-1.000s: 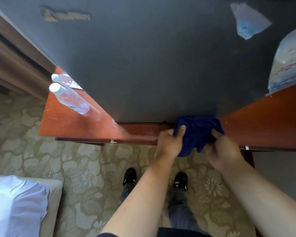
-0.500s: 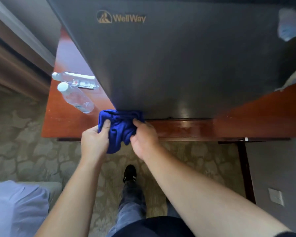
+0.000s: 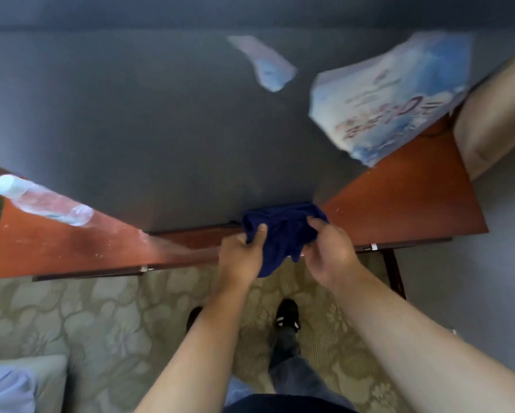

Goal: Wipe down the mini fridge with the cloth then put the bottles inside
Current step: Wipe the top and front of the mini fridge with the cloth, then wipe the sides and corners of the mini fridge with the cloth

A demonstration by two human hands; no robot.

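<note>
The dark grey mini fridge [image 3: 167,123] fills the upper part of the view, its door closed, standing on a reddish wooden table [image 3: 71,248]. A bunched dark blue cloth [image 3: 283,231] is pressed against the fridge's bottom front edge, right of centre. My left hand [image 3: 241,257] grips the cloth's left side and my right hand [image 3: 330,254] grips its right side. One clear plastic bottle with a white cap [image 3: 41,204] stands on the table at the fridge's left. A second bottle is not visible.
A blue-and-white pack [image 3: 390,96] lies at the fridge's upper right, with a small pale wrapper [image 3: 265,64] beside it. Patterned carpet [image 3: 101,323] lies below, with my shoes on it. A cushion [image 3: 21,383] is at the bottom left.
Both hands and the cloth have slid from the fridge's lower left corner to the right along the bottom edge. The view has swung, blurring the scene.
</note>
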